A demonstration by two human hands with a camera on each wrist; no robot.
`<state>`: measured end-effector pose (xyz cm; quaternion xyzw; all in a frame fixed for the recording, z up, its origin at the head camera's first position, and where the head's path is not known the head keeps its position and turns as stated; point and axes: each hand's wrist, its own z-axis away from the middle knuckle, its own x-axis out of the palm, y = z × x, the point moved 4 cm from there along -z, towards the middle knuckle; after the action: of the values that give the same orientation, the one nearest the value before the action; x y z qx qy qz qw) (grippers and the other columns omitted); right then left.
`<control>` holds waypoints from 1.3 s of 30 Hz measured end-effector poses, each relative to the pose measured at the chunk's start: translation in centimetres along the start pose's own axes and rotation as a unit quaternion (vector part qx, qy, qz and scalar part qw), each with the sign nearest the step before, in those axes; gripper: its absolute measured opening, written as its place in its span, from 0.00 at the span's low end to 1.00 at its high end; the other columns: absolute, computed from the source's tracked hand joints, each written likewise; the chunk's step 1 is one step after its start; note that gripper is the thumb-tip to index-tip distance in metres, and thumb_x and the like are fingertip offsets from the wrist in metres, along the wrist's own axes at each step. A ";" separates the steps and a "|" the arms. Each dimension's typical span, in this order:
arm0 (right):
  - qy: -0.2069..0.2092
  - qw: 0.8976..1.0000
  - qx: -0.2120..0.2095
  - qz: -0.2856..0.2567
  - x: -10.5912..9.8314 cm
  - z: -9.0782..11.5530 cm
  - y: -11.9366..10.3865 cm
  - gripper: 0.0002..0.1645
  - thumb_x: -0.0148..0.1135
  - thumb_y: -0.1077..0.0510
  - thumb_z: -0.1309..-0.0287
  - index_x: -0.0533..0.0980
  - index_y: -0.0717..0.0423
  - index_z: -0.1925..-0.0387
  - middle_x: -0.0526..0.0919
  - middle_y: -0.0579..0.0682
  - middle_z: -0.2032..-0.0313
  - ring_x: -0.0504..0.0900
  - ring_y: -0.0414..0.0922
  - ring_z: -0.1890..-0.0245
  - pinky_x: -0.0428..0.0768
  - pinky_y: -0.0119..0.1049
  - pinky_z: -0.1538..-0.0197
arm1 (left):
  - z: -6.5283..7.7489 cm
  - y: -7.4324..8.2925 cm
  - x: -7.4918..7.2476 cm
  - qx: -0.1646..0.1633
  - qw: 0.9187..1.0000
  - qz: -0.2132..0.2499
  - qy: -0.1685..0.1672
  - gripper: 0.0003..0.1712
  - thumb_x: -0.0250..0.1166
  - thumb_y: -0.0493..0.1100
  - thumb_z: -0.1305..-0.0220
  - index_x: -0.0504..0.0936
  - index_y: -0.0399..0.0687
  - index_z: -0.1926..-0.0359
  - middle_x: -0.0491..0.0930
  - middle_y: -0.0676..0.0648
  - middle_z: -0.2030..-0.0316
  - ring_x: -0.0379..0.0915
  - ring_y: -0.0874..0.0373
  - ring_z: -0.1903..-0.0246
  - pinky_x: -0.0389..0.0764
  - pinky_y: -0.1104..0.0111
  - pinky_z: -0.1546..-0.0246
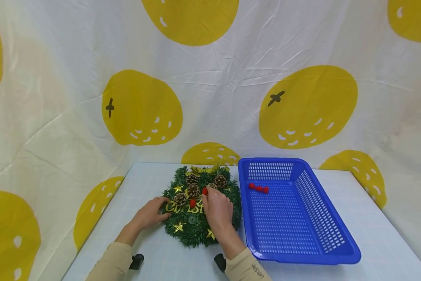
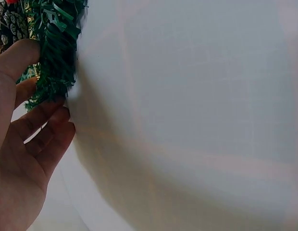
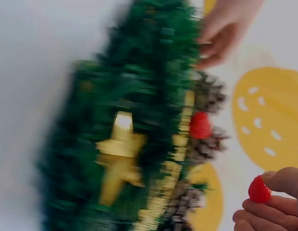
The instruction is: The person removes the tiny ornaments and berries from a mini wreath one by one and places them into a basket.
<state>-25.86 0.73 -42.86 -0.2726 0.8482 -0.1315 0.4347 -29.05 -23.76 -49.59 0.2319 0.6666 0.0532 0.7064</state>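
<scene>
A green Christmas wreath point(image 1: 193, 232) lies on the table, with pine cones point(image 1: 220, 181), gold stars point(image 1: 178, 227) and gold lettering on it. At its left edge my left hand point(image 1: 151, 212) holds the greenery, the thumb over it and the fingers along its side, as the left wrist view shows. Between the thumb and fingers of my right hand point(image 1: 218, 208) a small red strawberry point(image 3: 260, 189) is pinched, above the wreath's middle. Another red strawberry point(image 1: 192, 203) sits among the pine cones, just over the lettering. Blur softens the wreath in the right wrist view.
To the right of the wreath stands a blue plastic basket point(image 1: 303, 257) with three red strawberries point(image 1: 259, 188) near its far left corner. A white cloth point(image 1: 214, 109) with yellow fruit prints hangs behind and beside the table point(image 1: 148, 253).
</scene>
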 end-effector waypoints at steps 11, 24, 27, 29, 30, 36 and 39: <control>0.064 0.998 -0.018 -0.012 -4.8 -3.5 -1.5 0.15 0.71 0.55 0.44 0.84 0.59 0.57 0.85 0.51 0.74 0.67 0.37 0.91 0.61 0.29 0.88 | 0.0 -0.2 0.1 -0.007 1.000 -0.004 0.000 0.26 0.70 0.51 0.40 0.77 0.48 0.44 0.75 0.49 0.57 0.72 0.54 0.58 0.76 0.53 0.59; 0.064 0.997 -0.022 0.023 -7.9 -7.6 1.8 0.11 0.68 0.58 0.41 0.85 0.61 0.58 0.84 0.56 0.78 0.58 0.40 0.92 0.57 0.33 0.87 | -0.1 -0.1 0.1 -0.001 1.000 -0.003 -0.002 0.26 0.70 0.51 0.40 0.76 0.47 0.44 0.74 0.50 0.60 0.71 0.56 0.61 0.75 0.55 0.62; 0.062 0.998 -0.003 0.029 -8.2 -8.3 3.0 0.09 0.67 0.59 0.41 0.84 0.61 0.62 0.83 0.56 0.78 0.62 0.43 0.91 0.60 0.36 0.87 | 0.0 -0.2 0.1 0.000 1.000 -0.003 -0.002 0.26 0.70 0.51 0.40 0.76 0.47 0.44 0.74 0.50 0.60 0.71 0.56 0.61 0.75 0.55 0.62; 0.064 0.997 0.004 0.034 -8.4 -8.6 3.9 0.08 0.67 0.59 0.42 0.83 0.61 0.64 0.83 0.57 0.78 0.66 0.45 0.90 0.65 0.39 0.86 | 0.0 -0.2 0.2 -0.001 1.000 -0.002 -0.002 0.26 0.70 0.51 0.40 0.76 0.48 0.44 0.74 0.50 0.59 0.71 0.56 0.60 0.75 0.54 0.62; 0.063 0.997 0.008 0.035 -8.5 -8.8 4.4 0.07 0.67 0.60 0.42 0.83 0.61 0.65 0.83 0.57 0.79 0.67 0.46 0.90 0.66 0.40 0.86 | 0.0 -0.2 0.2 -0.002 1.000 -0.002 -0.002 0.26 0.70 0.51 0.40 0.76 0.48 0.43 0.74 0.49 0.59 0.71 0.56 0.60 0.75 0.54 0.62; 0.031 0.998 0.033 0.042 -8.8 -9.8 7.2 0.07 0.63 0.60 0.40 0.81 0.62 0.70 0.79 0.57 0.81 0.67 0.47 0.88 0.66 0.41 0.83 | 0.0 -0.2 0.1 -0.003 1.000 0.001 -0.003 0.26 0.70 0.51 0.40 0.76 0.48 0.43 0.75 0.49 0.57 0.72 0.54 0.59 0.76 0.53 0.60; -0.001 0.998 0.058 0.037 -9.0 -10.3 8.7 0.09 0.62 0.58 0.38 0.82 0.62 0.66 0.82 0.59 0.76 0.69 0.49 0.87 0.67 0.41 0.81 | 0.0 -0.2 0.1 -0.003 1.000 0.001 -0.004 0.26 0.70 0.51 0.40 0.76 0.48 0.43 0.75 0.48 0.56 0.73 0.53 0.57 0.76 0.52 0.59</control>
<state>-33.01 12.91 -34.81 -0.2155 0.8484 -0.1642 0.4548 -29.08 -23.93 -49.83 0.2305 0.6636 0.0556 0.7096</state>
